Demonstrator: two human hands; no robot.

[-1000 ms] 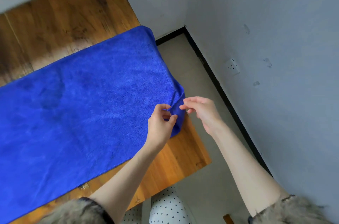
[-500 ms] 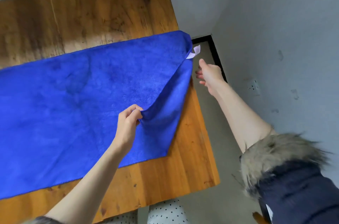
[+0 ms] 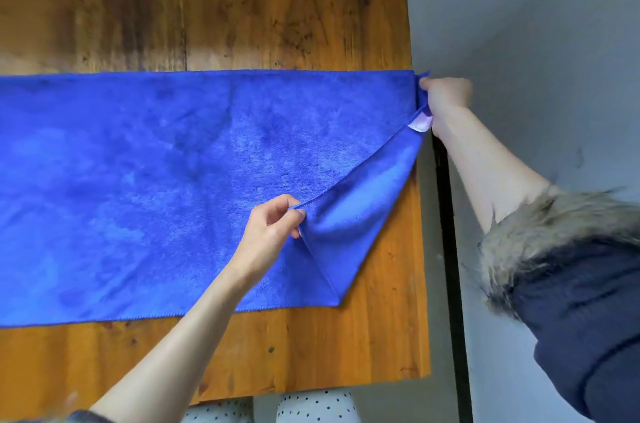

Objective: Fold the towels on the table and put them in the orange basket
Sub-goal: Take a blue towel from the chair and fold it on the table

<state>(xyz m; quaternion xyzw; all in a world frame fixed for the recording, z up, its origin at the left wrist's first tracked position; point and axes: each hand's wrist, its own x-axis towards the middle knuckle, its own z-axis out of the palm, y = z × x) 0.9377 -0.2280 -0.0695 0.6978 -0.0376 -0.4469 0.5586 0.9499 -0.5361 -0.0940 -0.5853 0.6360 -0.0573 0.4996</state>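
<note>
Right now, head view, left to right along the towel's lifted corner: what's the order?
blue towel → left hand pinching the folded-over corner → white tag → right hand gripping the far corner → black baseboard strip → fur-cuffed sleeve

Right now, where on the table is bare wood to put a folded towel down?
Two bare strips of the table: a wide one beyond the towel's far edge, a narrower one along the near edge. The right end is crowded by the left hand and the right hand.
</note>
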